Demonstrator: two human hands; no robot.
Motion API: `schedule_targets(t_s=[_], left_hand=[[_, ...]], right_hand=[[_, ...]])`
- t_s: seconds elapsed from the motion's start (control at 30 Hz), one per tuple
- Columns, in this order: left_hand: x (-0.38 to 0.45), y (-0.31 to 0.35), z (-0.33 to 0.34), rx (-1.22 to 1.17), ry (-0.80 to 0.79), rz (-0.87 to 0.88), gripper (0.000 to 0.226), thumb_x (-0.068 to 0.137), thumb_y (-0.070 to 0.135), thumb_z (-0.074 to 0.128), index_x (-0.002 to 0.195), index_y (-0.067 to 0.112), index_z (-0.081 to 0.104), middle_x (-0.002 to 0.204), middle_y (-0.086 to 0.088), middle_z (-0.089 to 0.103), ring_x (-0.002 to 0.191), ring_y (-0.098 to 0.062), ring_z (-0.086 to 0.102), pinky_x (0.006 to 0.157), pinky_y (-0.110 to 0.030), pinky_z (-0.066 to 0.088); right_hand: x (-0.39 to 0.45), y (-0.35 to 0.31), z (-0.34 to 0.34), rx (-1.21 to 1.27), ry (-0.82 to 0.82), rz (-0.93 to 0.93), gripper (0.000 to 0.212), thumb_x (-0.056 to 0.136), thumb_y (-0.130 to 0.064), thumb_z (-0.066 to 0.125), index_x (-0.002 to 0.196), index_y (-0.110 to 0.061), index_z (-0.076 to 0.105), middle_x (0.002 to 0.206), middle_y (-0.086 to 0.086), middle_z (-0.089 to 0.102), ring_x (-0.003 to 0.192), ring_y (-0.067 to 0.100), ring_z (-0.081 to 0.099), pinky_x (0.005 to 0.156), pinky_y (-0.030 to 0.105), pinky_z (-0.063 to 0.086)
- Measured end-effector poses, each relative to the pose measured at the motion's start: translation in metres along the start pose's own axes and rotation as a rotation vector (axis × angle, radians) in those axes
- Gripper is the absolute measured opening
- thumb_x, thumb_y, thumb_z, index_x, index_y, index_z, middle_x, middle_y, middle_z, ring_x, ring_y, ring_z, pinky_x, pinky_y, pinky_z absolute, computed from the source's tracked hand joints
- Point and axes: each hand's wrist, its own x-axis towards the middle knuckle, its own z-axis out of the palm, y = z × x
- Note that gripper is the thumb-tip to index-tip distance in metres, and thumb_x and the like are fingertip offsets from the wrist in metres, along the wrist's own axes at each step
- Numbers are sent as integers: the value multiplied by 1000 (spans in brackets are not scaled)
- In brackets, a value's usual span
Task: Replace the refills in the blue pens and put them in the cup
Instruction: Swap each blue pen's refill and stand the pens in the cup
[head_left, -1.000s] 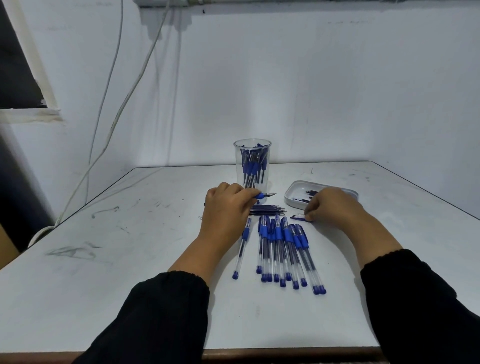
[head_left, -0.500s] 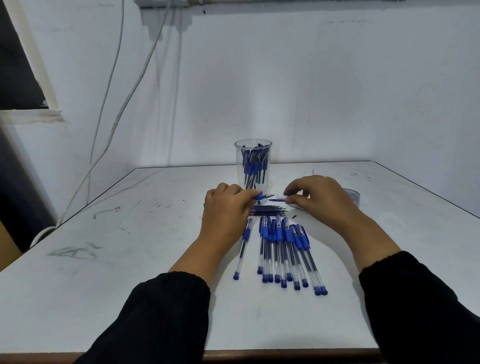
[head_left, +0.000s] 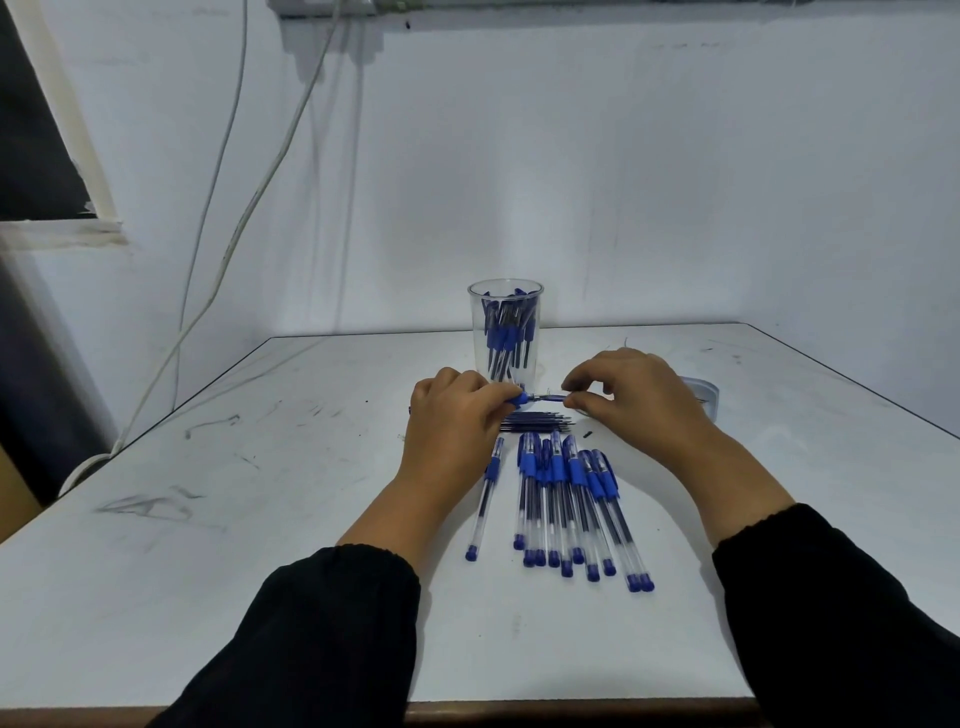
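My left hand (head_left: 457, 415) grips a blue pen (head_left: 522, 398) that points right, just in front of the clear cup (head_left: 506, 332), which holds several blue pens. My right hand (head_left: 639, 400) pinches a small blue cap (head_left: 557, 398) at the pen's tip. Below the hands lies a bundle of dark refills (head_left: 537, 422). A row of several capped blue pens (head_left: 571, 506) lies on the table, and a single pen (head_left: 484, 501) lies to its left.
A white tray (head_left: 707, 395) sits behind my right hand, mostly hidden. The white table (head_left: 260, 493) has scuff marks at left and a wooden front edge. Cables hang down the wall at left. A small dark speck (head_left: 587, 433) lies near the refills.
My right hand left the spot in front of the tray with a small blue cap and brought it to the tip of the pen in my left hand. The left hand stayed put.
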Motion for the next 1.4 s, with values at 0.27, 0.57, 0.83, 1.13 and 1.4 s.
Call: schedule_targets(t_s=[0.27,0.57,0.83,1.13,1.4], left_hand=[[0,0,0,-11,31,24,22,91,26,59,110,26,70,86,0,66,85,-21,53,80,-33,27],[1,4,-3,12,42,-22,26,96,35,47,108,23,67,95,4,69,91,-18,54,81,-29,21],[3,9,-7,63,25,-36,28,98,37,41,103,26,67,87,7,70,83,-17,55,73,-27,13],[3,10,-9,29,-50,-95,35,100,40,32,102,29,65,81,6,66,77,-14,54,73,-26,15],[5,8,-13,24,-35,-69,38,99,42,28,98,26,63,73,6,62,69,-15,52,74,-26,18]], right_hand=[[-2,-12,3,271,-77,104,19,89,-32,67,107,-30,66,95,-15,63,87,2,56,76,22,44],[-1,-16,8,521,-71,224,4,86,-24,71,88,-27,71,79,-13,67,74,-3,58,68,17,41],[-2,-16,9,578,-48,216,9,84,-17,72,86,-26,73,83,-12,70,84,0,63,77,18,46],[-3,-18,8,551,-37,175,11,84,-18,73,85,-29,72,84,-14,70,84,-4,60,74,9,42],[-3,-23,8,784,-15,252,14,83,-12,72,83,-27,71,78,-12,72,78,1,65,77,17,48]])
